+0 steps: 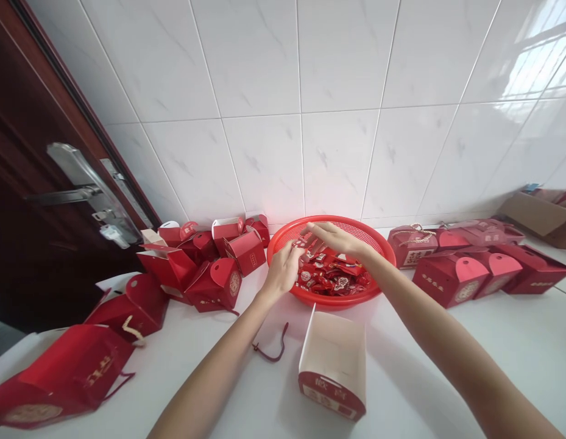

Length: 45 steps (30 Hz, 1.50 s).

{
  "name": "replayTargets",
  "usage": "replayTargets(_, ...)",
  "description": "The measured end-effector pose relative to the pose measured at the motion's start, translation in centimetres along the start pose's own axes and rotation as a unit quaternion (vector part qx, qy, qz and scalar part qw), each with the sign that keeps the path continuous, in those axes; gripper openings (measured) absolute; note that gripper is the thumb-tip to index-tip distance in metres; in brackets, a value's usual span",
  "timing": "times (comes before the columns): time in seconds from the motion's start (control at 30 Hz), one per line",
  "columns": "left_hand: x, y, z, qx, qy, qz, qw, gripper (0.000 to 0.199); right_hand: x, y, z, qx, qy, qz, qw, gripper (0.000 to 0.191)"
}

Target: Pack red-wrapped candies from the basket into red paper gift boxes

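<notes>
My left hand (284,267) is closed around red-wrapped candy (299,244) at the left side of a red plastic basket (387,259). My right hand (340,239) reaches over the basket from the right, its fingers stretched toward the left hand; no object shows in it. Below both hands, a heap of red-wrapped candies (342,283) lies in the basket. In front of the basket stands an open gift box (332,347), with its pale inside facing up and red printing on its near end. A dark red cord (283,347) lies left of the box.
Several red gift boxes (216,283) stand at the left, some with lids up. More red boxes (451,277) line the right side, near a brown cardboard carton (534,216). A tiled wall (264,158) rises behind, and a dark door (31,152) with keys is at the left.
</notes>
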<state>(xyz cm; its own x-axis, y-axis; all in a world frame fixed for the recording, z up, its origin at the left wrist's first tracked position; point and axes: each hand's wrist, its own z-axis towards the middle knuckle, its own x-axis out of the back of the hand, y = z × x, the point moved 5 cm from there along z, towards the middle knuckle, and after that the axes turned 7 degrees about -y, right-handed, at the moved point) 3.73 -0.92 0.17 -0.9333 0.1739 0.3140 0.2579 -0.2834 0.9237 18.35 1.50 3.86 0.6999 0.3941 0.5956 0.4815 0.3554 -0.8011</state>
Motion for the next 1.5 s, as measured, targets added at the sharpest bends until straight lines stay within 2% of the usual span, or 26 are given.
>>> replayTargets(0.07, 0.0, 0.0, 0.0, 0.01, -0.008, -0.027, 1.0, 0.025, -0.1, 0.7, 1.0, -0.052, -0.014, -0.077, 0.996, 0.046)
replayTargets(0.2, 0.2, 0.4, 0.1, 0.023, -0.04, -0.066, 0.997, 0.032, -2.0, 2.5, 2.9, -0.093, -0.054, -0.196, 0.975, 0.011)
replayTargets(0.23, 0.3, 0.5, 0.2, 0.025, -0.049, -0.078, 0.995, 0.034, -2.7, 3.0, 3.2, -0.1, -0.066, -0.212, 0.97, 0.007)
replayTargets(0.33, 0.5, 0.8, 0.4, 0.033, -0.079, -0.141, 0.986, 0.035, -4.2, 4.1, 3.3, -0.109, -0.094, -0.239, 0.96, 0.012)
replayTargets(0.43, 0.8, 0.7, 0.6, 0.053, -0.104, -0.209, 0.971, 0.032, -4.5, 3.8, 3.2, -0.087, -0.101, -0.234, 0.963, 0.018)
replayTargets(0.57, 1.0, 0.5, 0.8, 0.065, -0.115, -0.23, 0.964, 0.033, -3.5, 1.9, 2.9, -0.038, -0.087, -0.183, 0.978, 0.022)
replayTargets(0.67, 1.1, 0.7, 0.7, 0.057, -0.107, -0.221, 0.968, 0.035, -2.2, 0.4, 2.3, -0.002, -0.048, -0.128, 0.991, 0.013)
replayTargets(0.73, 1.1, 0.7, 0.7, 0.046, -0.092, -0.21, 0.972, 0.043, -1.3, -0.4, 1.6, 0.034, -0.011, -0.049, 0.998, 0.009)
replayTargets(0.83, 1.1, 0.7, 0.9, 0.037, -0.073, -0.199, 0.977, 0.049, -0.3, -0.8, 0.7, 0.08, 0.042, 0.089, 0.992, 0.011)
replayTargets(0.93, 1.0, 0.5, 0.9, 0.04, -0.074, -0.181, 0.98, 0.044, 0.3, -0.5, 0.2, 0.076, 0.057, 0.129, 0.987, 0.013)
replayTargets(1.07, 0.6, 0.6, 0.5, 0.032, -0.131, -0.118, 0.984, 0.049, 0.3, -1.1, -0.7, 0.096, 0.027, 0.134, 0.986, 0.015)
replayTargets(1.13, 0.2, 0.7, 0.2, 0.014, -0.171, -0.099, 0.98, 0.05, -0.2, -1.9, -1.3, 0.124, -0.012, 0.139, 0.982, 0.021)
replayTargets(1.23, -0.3, 0.7, -0.1, -0.008, -0.217, -0.101, 0.971, 0.056, -1.2, -2.8, -2.3, 0.149, -0.067, 0.176, 0.971, 0.031)
replayTargets(1.3, -0.4, 0.5, 0.0, -0.008, -0.225, -0.123, 0.967, 0.062, -1.5, -2.9, -2.7, 0.153, -0.066, 0.213, 0.963, 0.033)
replayTargets(1.37, -0.3, 0.4, 0.2, -0.012, -0.21, -0.154, 0.965, 0.063, -1.4, -2.6, -2.9, 0.149, -0.027, 0.233, 0.961, 0.032)
replayTargets(1.5, 0.0, 0.5, 0.6, -0.048, -0.147, -0.162, 0.974, 0.048, -0.4, -1.9, -3.1, 0.123, 0.085, 0.222, 0.964, 0.028)
